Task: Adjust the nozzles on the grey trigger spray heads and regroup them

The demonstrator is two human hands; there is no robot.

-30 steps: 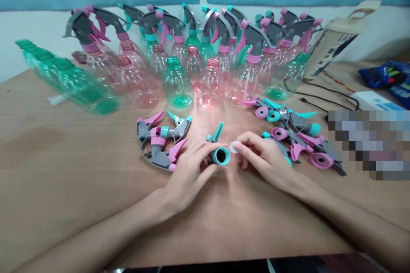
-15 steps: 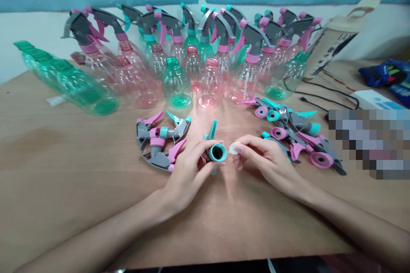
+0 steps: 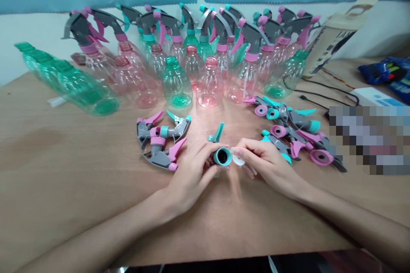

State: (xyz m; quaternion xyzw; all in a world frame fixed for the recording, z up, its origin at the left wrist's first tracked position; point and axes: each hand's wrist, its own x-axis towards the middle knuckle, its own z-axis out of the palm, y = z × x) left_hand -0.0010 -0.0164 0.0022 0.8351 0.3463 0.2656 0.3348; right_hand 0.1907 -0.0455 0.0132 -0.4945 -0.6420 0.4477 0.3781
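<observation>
My left hand (image 3: 195,170) is closed round a spray trigger head (image 3: 222,156) with a teal collar and teal lever. The collar's open end faces me and shows a dark inside. Between thumb and fingers of my right hand (image 3: 264,160) is a small white disc (image 3: 238,160), just right of the collar and seemingly apart from it. Left of my left hand lies a small group of loose trigger heads (image 3: 157,140), pink and teal with grey bodies. More loose trigger heads (image 3: 288,130) lie in a heap beyond my right hand.
Behind stand rows of pink bottles (image 3: 209,87) and green bottles (image 3: 177,87), many with trigger heads fitted. Several green bottles (image 3: 83,87) line the left. A tall printed tumbler (image 3: 333,38), a black cable (image 3: 339,89) and a blue packet (image 3: 384,72) are at the right.
My left hand has shifted the trigger head slightly right and down. In my right hand the white disc has turned and sits lower, its fingers nearer the collar.
</observation>
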